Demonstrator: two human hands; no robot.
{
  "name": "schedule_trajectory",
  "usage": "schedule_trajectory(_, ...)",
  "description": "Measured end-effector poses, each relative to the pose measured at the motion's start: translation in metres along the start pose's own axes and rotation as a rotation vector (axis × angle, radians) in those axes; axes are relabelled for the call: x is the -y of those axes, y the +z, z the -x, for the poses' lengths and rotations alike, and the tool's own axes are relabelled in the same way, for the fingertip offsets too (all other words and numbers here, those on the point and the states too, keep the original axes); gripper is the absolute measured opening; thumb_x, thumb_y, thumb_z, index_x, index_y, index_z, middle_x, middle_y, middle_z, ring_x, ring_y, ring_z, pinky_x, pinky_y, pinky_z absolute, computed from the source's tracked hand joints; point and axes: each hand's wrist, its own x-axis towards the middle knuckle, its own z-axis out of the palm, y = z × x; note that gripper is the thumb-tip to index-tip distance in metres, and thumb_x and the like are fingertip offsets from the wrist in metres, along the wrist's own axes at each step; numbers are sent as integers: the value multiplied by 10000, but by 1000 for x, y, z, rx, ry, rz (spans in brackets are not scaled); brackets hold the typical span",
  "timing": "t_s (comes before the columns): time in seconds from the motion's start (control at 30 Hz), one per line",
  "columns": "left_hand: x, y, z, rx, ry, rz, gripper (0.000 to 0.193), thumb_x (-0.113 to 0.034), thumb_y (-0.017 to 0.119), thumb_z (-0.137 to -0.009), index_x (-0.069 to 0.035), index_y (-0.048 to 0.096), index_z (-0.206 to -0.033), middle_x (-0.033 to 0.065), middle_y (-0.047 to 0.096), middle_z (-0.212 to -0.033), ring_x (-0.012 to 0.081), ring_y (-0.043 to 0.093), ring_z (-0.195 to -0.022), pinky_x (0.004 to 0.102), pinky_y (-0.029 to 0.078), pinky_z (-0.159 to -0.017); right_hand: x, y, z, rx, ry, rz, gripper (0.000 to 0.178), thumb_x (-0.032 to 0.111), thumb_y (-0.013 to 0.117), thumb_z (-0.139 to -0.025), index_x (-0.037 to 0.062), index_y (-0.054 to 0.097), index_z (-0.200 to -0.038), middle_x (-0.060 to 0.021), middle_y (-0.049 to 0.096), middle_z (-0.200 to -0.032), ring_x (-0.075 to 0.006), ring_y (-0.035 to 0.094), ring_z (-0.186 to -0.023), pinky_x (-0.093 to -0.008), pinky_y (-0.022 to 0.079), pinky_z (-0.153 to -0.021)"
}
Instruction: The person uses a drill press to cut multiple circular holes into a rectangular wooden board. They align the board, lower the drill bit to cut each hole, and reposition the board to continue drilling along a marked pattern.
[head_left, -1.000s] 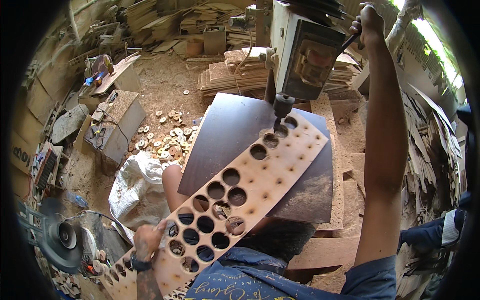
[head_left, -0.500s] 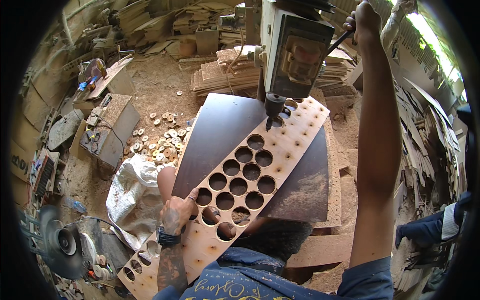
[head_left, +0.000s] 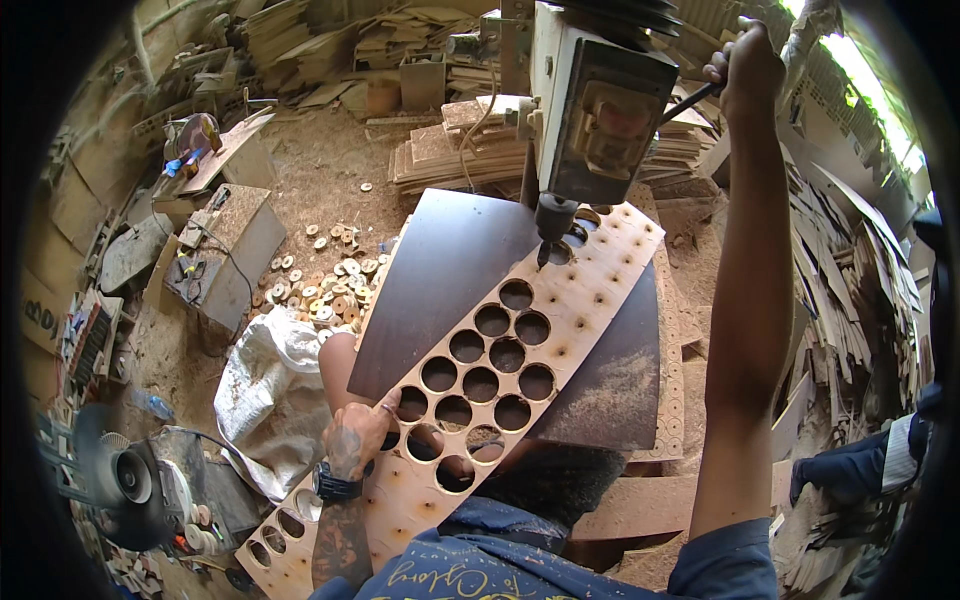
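Observation:
A long, pale plywood board (head_left: 590, 300) with rows of round cut-outs and small dark-rimmed holes lies aslant under a drill press (head_left: 600, 125). My left hand (head_left: 357, 437), wearing a ring and a wristwatch, grips the board's left edge, its index finger laid along the top beside a cut-out. High at the right, my right hand (head_left: 752, 78) is wrapped round the black lever (head_left: 692, 103) of the press. The chuck (head_left: 554, 215) holds a dark bit (head_left: 544, 257), its tip at the board's upper-left edge; I cannot tell whether it touches.
A dark, dusty panel (head_left: 440, 260) lies beneath the board. Loose wooden discs (head_left: 340, 290) are heaped on the floor, near a white sack (head_left: 265, 385). At lower left stands a fan (head_left: 125, 475). Stacked sheets (head_left: 430, 160) are behind; scrap strips (head_left: 850, 260) lean at right.
My right hand has come slightly down and to the right with the lever. The whole view has shifted a little. Board, bit and left hand keep about the same places relative to one another.

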Motion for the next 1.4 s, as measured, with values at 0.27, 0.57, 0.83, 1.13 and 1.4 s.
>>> schedule_trajectory(0.27,8,-4,12,71,165,17,780,-734,502,-788,16,675,-913,259,662,-809,435,635,-903,474,484,-808,1,-25,57,-1,-161,-155,328,211,475,-883,129,317,-607,-4,259,-497,-130,254,-391,-309,261,-419)
schedule_trajectory(0.57,41,-11,13,102,789,170,949,-639,717,-677,-149,360,-1407,171,615,-1111,343,640,-968,423,512,-793,-16,-56,103,4,-246,-327,414,155,463,-894,123,237,-548,-8,225,-474,-127,224,-401,-317,268,-451)
schedule_trajectory(0.83,23,-34,12,304,693,43,964,-580,722,-718,-176,281,-1475,193,638,-1120,365,619,-1039,419,491,-878,-35,-71,119,-26,-312,-370,395,156,414,-897,135,221,-553,-4,201,-472,-131,185,-432,-318,264,-461)
schedule_trajectory(1.13,23,-22,19,294,699,71,978,-580,706,-737,-136,252,-1480,234,620,-1135,376,610,-1058,428,487,-898,-59,-85,145,57,-362,-441,446,211,365,-933,124,180,-536,-18,178,-469,-138,154,-470,-345,309,-541)
schedule_trajectory(1.4,22,-21,26,234,687,32,913,-583,672,-765,-179,270,-1479,212,642,-1061,364,630,-1008,423,504,-853,-79,-97,161,103,-445,-424,435,188,331,-933,127,189,-525,-13,178,-464,-142,166,-469,-345,316,-552)
